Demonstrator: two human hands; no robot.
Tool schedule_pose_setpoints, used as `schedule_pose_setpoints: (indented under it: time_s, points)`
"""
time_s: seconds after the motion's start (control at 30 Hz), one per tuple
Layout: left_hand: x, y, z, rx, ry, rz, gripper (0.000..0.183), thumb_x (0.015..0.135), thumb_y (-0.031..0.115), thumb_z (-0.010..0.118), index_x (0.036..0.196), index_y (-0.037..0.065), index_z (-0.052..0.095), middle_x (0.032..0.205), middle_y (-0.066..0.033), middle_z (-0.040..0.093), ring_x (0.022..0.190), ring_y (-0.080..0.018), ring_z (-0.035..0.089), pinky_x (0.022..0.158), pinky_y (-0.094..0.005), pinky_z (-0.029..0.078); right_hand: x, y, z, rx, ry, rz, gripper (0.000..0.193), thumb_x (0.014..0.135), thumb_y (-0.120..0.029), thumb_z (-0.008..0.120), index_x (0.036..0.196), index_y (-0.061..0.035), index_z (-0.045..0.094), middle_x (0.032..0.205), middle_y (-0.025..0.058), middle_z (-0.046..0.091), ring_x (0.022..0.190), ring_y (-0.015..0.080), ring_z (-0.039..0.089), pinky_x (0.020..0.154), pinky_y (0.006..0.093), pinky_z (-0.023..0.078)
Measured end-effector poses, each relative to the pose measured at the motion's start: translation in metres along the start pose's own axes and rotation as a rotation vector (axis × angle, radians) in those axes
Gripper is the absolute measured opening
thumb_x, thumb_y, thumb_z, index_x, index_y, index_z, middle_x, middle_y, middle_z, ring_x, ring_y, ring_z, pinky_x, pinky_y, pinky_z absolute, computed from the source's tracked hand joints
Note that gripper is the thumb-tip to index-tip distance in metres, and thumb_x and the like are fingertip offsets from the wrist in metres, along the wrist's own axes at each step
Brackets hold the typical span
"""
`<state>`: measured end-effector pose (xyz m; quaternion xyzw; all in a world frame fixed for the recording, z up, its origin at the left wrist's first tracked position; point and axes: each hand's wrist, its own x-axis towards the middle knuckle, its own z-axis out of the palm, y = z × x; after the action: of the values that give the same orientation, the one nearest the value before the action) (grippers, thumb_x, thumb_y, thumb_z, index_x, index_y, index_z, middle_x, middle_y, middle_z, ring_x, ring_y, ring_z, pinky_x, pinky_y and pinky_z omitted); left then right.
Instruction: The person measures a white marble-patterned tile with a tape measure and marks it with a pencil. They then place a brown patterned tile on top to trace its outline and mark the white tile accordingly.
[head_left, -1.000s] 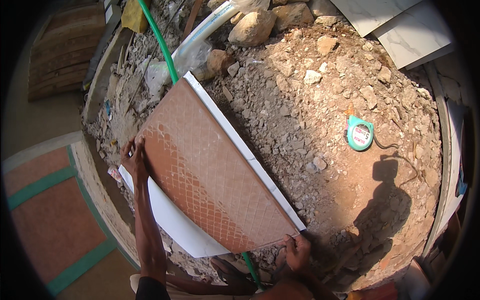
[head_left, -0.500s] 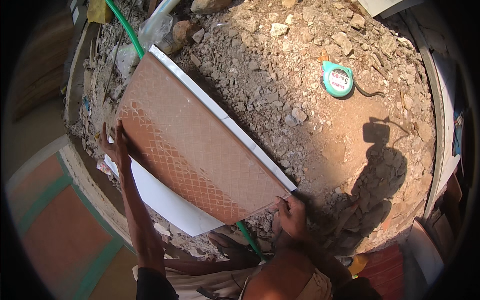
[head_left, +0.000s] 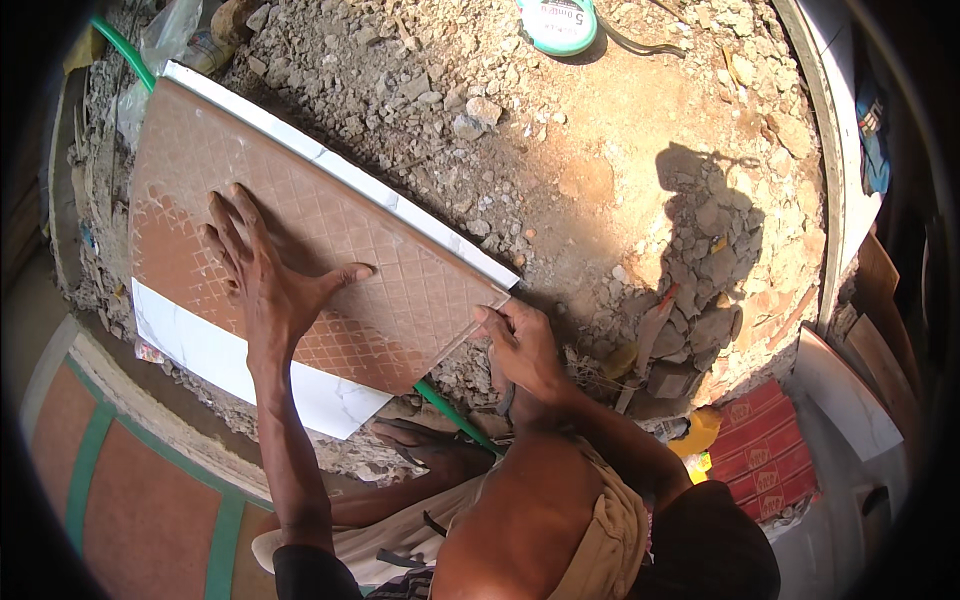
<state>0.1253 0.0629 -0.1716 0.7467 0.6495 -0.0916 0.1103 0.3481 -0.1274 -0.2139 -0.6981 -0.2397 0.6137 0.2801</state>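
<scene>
A large tile (head_left: 400,300) lies with its brown, grid-patterned back upward, part of it wet-looking. My left hand (head_left: 272,295) rests on that back, fingers and thumb spread. At the tile's near right corner my right hand (head_left: 525,345) is closed, thumb on top, pinching the edge; its fingertips are partly hidden. From under the near left side shows a white, grey-veined tile (head_left: 330,412). Along the far long side runs a white veined strip (head_left: 345,172); whether it belongs to the brown-backed tile, I cannot tell.
Rubble (head_left: 430,100) covers the ground beyond the tile. A turquoise tape measure (head_left: 562,28) lies at the top. A green hose (head_left: 455,415) passes below the tile. At the lower right are a red carton (head_left: 760,445) and leaning tile pieces (head_left: 845,385). Bare feet (head_left: 435,450) are close by.
My left hand has gone from the tile's left edge to lie spread on its back. The right hand keeps the corner. The view has shifted, so everything sits further up and left.
</scene>
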Motion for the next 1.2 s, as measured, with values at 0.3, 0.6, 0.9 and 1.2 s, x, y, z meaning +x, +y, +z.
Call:
schedule_pose_setpoints:
  time_s: [0.3,0.6,0.9,1.2]
  points:
    - [-0.001,-0.002,0.001,-0.086,-0.045,-0.053,0.161,0.039,0.067,0.092,0.162,0.013,0.003,0.165,-0.0266,0.000,0.149,-0.0536,0.005,0.114,-0.0691,0.028,-0.002,-0.014,0.000,-0.051,-0.006,0.160,0.030,0.102,-0.024,0.059,0.118,-0.0007,0.066,0.079,0.0096,0.075,0.059,0.0066,0.058,0.057,0.0259,0.048]
    - [-0.001,-0.008,0.007,-0.107,-0.016,-0.028,0.159,0.038,0.070,0.091,0.162,0.016,0.006,0.166,-0.0246,0.001,0.149,-0.0533,0.006,0.113,-0.0696,0.028,-0.002,-0.016,-0.002,-0.083,-0.012,0.160,0.028,0.102,-0.025,0.059,0.112,-0.0005,0.066,0.076,0.0085,0.075,0.057,0.0059,0.055,0.055,0.0267,0.046]
    - [-0.001,-0.014,0.014,-0.200,0.034,0.006,0.162,0.036,0.072,0.091,0.162,0.021,0.004,0.167,-0.0193,-0.004,0.150,-0.0530,0.000,0.104,-0.0831,0.023,-0.002,-0.015,-0.002,-0.059,-0.005,0.125,0.028,0.102,-0.025,0.058,0.112,0.0005,0.066,0.077,0.0097,0.074,0.064,0.0087,0.064,0.056,0.0268,0.048]
    - [-0.002,-0.015,0.016,-0.200,0.038,-0.001,0.162,0.035,0.072,0.090,0.162,0.023,0.003,0.168,-0.0178,-0.006,0.150,-0.0524,-0.001,0.102,-0.0851,0.022,0.001,-0.009,-0.002,-0.016,-0.030,0.152,0.031,0.102,-0.026,0.057,0.120,-0.0012,0.064,0.081,0.0114,0.075,0.044,0.0132,0.055,0.047,0.0309,0.047]
